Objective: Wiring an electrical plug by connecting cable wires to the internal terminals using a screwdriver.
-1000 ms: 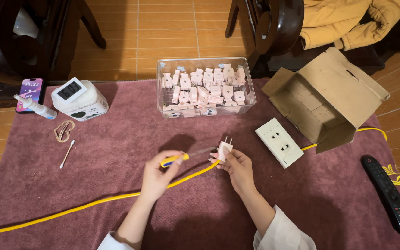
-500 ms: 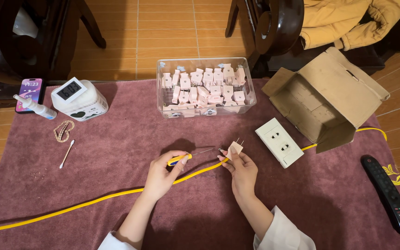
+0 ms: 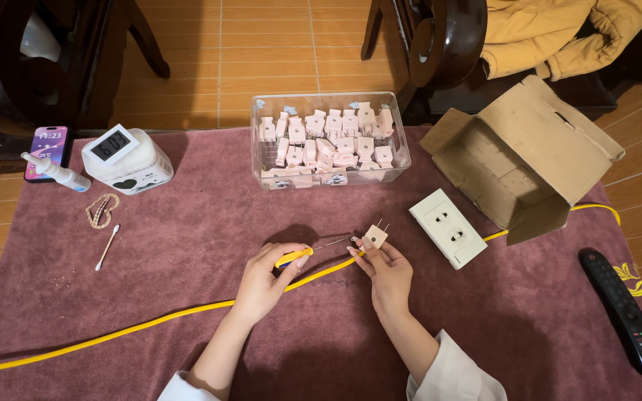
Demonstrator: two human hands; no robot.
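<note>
My left hand (image 3: 265,281) grips a small screwdriver with a yellow and blue handle (image 3: 294,257); its thin shaft points right toward a small pale pink two-prong plug (image 3: 374,236). My right hand (image 3: 386,269) pinches that plug between its fingertips, prongs tilted up and to the right. Both hands hover just above the dark pink cloth (image 3: 187,252). A long yellow cable (image 3: 150,324) runs across the cloth beneath them.
A clear plastic box (image 3: 330,141) with several pink plugs stands behind the hands. A cream double wall socket (image 3: 448,227) and an open cardboard box (image 3: 518,156) lie to the right, a black remote (image 3: 624,312) further right. At left are a digital clock (image 3: 124,158), phone (image 3: 46,145), cotton swab (image 3: 106,246) and small bottle (image 3: 57,173).
My right hand has shifted the plug slightly to the right and turned it. The left hand with the screwdriver has followed, its tip staying at the plug.
</note>
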